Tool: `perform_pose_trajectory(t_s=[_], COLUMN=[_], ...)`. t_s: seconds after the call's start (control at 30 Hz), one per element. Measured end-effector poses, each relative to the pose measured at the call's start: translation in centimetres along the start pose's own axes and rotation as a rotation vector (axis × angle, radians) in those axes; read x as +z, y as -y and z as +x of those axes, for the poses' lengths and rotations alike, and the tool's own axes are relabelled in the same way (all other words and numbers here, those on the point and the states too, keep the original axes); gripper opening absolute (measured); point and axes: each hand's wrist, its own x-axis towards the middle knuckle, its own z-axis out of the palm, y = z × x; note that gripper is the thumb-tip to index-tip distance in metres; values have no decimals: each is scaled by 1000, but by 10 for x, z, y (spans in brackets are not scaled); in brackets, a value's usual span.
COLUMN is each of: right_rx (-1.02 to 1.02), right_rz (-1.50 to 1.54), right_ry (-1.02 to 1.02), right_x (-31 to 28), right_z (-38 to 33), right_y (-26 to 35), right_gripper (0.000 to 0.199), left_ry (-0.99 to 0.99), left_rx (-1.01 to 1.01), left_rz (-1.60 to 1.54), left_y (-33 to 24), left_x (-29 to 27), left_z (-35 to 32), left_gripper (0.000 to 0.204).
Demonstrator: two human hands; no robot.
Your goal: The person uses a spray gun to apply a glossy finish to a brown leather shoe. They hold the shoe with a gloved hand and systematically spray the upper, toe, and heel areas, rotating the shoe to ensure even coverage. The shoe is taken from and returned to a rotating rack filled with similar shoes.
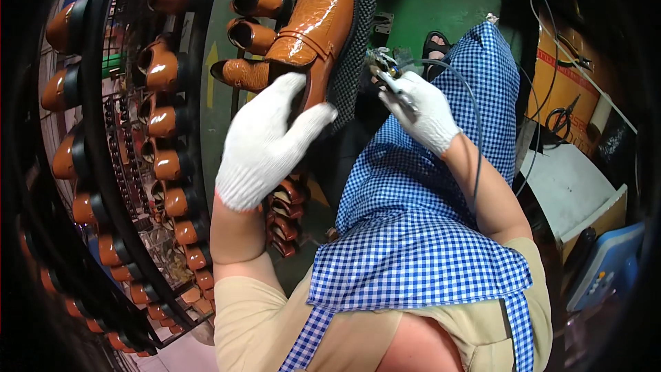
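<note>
Left hand (265, 141): gloved, clamped on tan shoe (313, 24), sole rightward | right hand (420, 107): gripping hosed spray tool (387, 72) just beside sole | step, judged: edge finishing; next needs steady aim.

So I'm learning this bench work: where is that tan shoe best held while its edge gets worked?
Probably at the heel end, from the left. The tan shoe stands toe-up, its dark sole facing right toward the tool in the right hand. The left hand has its fingers wrapped round the opening, leaving the sole side free.
</note>
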Motion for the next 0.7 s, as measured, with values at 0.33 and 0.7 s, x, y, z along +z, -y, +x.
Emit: perform_pose_trajectory(t_s=[0.33,0.7], right_rx=[105,302], right_rz=[424,582], right_ry=[46,213], right_x=[-51,-75], right_z=[-29,0], right_y=[65,113], right_gripper=[15,23], left_ry=[55,-206], left_rx=[-297,-305], left_rz=[-617,-1242], left_y=[47,45], left_x=[-3,34], left_z=[8,-19], left_gripper=[23,28])
